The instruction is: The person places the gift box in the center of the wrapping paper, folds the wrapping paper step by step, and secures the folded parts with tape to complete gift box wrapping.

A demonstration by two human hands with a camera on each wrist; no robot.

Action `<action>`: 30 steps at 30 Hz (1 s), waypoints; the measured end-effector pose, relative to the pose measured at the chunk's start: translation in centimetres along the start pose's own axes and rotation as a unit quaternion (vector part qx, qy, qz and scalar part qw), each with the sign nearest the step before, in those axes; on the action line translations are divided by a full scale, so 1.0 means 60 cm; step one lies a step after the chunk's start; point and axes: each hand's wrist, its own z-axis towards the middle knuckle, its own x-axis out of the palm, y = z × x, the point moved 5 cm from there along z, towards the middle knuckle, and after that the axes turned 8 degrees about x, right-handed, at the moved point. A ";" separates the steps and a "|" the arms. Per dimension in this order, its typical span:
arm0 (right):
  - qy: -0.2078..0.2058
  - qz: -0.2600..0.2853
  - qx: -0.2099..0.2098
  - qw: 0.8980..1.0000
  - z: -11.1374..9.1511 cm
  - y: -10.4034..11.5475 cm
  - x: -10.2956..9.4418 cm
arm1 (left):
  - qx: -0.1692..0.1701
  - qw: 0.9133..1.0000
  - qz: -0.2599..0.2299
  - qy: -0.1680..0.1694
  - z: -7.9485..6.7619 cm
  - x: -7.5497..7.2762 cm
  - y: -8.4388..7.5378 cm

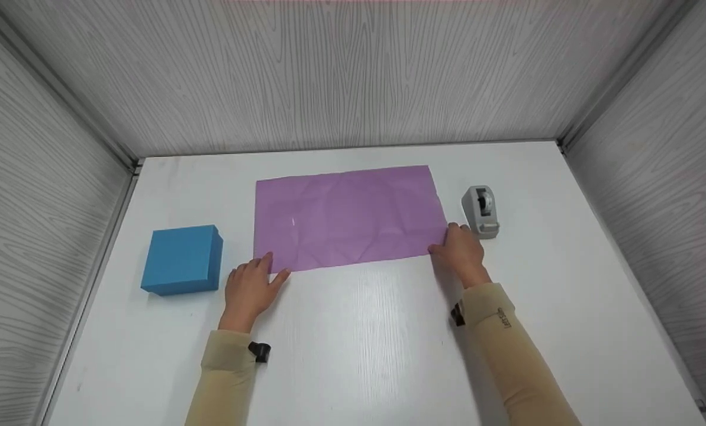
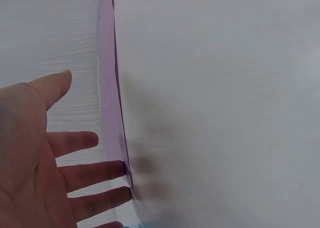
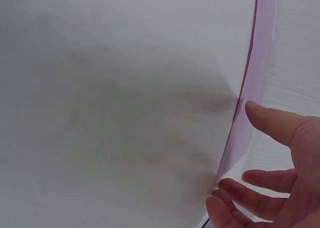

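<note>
The white table (image 1: 353, 331) carries a purple sheet of paper (image 1: 347, 216), lying flat and creased at its middle, the long edges running left to right. A blue box (image 1: 182, 259) stands well apart to the sheet's left, and a grey tape dispenser (image 1: 481, 211) sits just beside its right edge. The left hand (image 1: 251, 287) rests at the near left corner with relaxed, spread fingers touching the paper's edge; the right hand (image 1: 460, 249) rests at the near right corner, fingers loosely extended, gripping nothing. The step looks like squaring or smoothing the sheet on the table; the next move likely calls for keeping both corners steady so the paper does not skew. Only the head view shows box and dispenser; the wrist views instead show the fingertips (image 2: 117, 170) meeting the thin paper edge (image 3: 250, 113) close up.
</note>
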 end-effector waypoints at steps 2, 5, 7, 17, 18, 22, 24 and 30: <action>-0.005 0.007 0.003 1.000 0.004 0.004 0.000 | -0.001 1.000 0.000 0.000 0.002 -0.001 0.001; -0.012 0.008 0.008 1.000 0.009 0.008 -0.001 | -0.004 1.000 0.001 0.001 0.003 -0.002 0.002; -0.014 0.008 0.008 1.000 0.010 0.011 -0.001 | -0.001 1.000 0.006 -0.001 0.004 -0.003 0.001; -0.034 0.030 0.016 0.999 0.010 0.013 0.005 | -0.002 1.000 0.004 0.012 0.003 -0.002 0.001; -0.038 0.031 0.019 0.999 0.010 0.014 0.006 | -0.002 1.000 0.003 0.012 0.003 -0.002 0.002; -0.049 0.037 0.021 0.998 0.011 0.014 0.007 | -0.005 1.000 -0.005 0.012 0.006 -0.005 0.005; -0.054 0.052 0.018 0.997 0.011 0.015 0.006 | -0.008 1.000 -0.009 0.010 0.008 -0.006 0.007; -0.060 0.112 0.011 0.992 0.012 0.014 0.001 | -0.018 0.999 -0.024 0.014 0.015 -0.012 0.012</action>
